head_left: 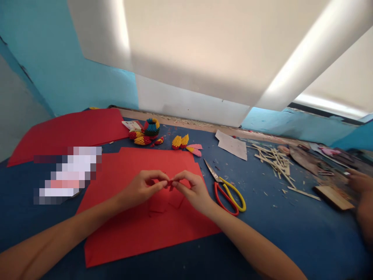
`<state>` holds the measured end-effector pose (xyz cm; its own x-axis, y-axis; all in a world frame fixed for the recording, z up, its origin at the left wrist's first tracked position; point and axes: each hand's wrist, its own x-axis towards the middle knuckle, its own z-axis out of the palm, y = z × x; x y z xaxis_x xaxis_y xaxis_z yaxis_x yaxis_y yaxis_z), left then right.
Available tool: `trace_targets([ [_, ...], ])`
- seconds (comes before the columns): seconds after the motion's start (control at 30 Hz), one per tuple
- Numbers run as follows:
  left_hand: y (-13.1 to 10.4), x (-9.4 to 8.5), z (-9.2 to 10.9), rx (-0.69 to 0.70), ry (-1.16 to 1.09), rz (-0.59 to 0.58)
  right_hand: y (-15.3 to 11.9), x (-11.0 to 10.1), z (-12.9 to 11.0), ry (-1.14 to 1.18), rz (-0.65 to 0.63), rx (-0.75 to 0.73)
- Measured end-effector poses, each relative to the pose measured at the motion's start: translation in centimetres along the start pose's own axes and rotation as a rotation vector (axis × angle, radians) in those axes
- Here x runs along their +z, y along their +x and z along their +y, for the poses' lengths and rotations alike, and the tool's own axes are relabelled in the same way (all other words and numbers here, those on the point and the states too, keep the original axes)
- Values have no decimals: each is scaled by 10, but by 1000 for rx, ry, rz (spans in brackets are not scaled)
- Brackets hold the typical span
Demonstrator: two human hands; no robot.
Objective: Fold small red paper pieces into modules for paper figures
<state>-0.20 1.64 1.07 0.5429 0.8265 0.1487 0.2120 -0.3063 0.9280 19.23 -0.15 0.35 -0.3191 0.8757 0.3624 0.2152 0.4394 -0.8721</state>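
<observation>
A small red paper piece (171, 185) is pinched between the fingertips of both hands, above a large red paper sheet (125, 233). My left hand (148, 187) closes on it from the left, thumb against forefinger. From the right, my right hand (192, 190) grips it in a similar pinch. Small cut red pieces (157, 204) lie on the sheet just below the hands. To the right of my right hand are scissors (225, 190) with one red and one yellow handle, lying on the blue table (276, 233).
Folded-paper figures (145, 134) in red, yellow and green stand behind the sheet. More red paper (75, 128) lies at the back left. Thin sticks (275, 161), a white paper (232, 145) and a wooden block (333, 197) are on the right, near another person's hand (359, 182).
</observation>
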Motion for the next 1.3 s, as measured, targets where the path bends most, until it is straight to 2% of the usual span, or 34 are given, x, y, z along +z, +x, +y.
trace_targets([
  [0.2, 4, -4, -2, -87, -123, -89, -1, -1, -1, -48, -12, -58],
  [0.47, 6, -7, -3, -169, -6, -123, -2, -2, -2, -226, -48, -123],
  [0.8, 1, -1, 3, -130, 116, -57, -4, 0, 0, -267, -90, -80],
  [1.1, 1, 0, 4, -118, 117, 108, -5, 6, 1, -112, -29, 99],
  [1.3, -1, 3, 3, -90, 143, 122, -5, 13, 3, -77, 68, 152],
])
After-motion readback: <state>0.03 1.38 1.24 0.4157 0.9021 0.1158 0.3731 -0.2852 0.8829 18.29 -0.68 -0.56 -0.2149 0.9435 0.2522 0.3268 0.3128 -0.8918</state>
